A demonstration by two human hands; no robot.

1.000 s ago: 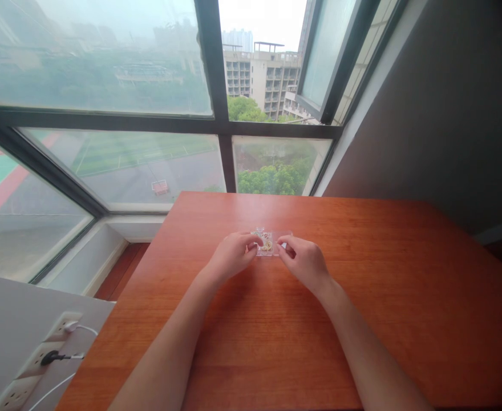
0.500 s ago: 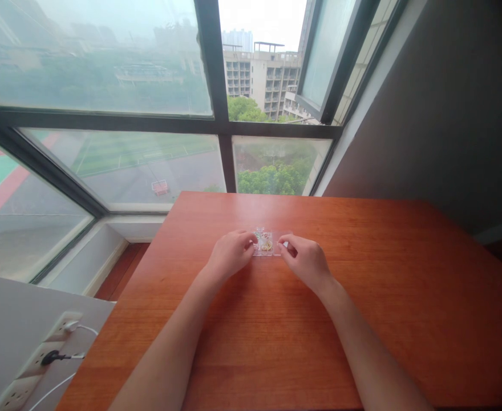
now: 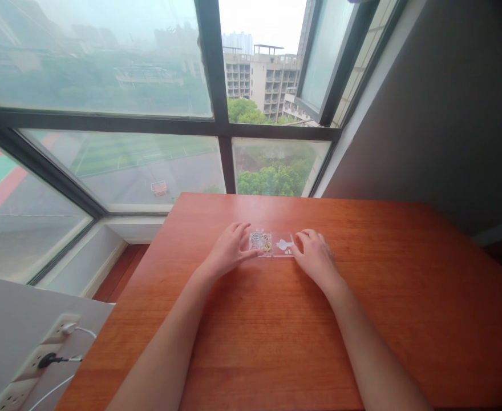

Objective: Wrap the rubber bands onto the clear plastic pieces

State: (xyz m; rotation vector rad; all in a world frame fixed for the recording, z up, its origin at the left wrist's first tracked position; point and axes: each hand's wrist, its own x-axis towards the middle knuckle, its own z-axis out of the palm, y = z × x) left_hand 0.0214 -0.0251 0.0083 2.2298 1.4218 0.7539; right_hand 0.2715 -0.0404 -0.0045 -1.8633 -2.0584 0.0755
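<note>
A small clear plastic box [image 3: 263,244] with gold-coloured clips inside lies on the wooden table [image 3: 276,342], near its far middle. Its clear lid [image 3: 283,246], printed with a white arrow, sticks out to the right of the box. My left hand [image 3: 229,252] grips the box's left end, thumb at the near edge and fingers at the far edge. My right hand [image 3: 316,258] holds the right end of the lid with its fingertips. Both forearms rest low over the table.
The table's far edge meets a large window with a dark frame [image 3: 217,128]. A grey wall [image 3: 439,114] runs along the right side. At the lower left, off the table, a white power strip [image 3: 28,371] has plugs and cables in it.
Both hands have flattened and moved apart. The lid has slid to the right, so it now shows beside the box. The box sits lower, flat on the table.
</note>
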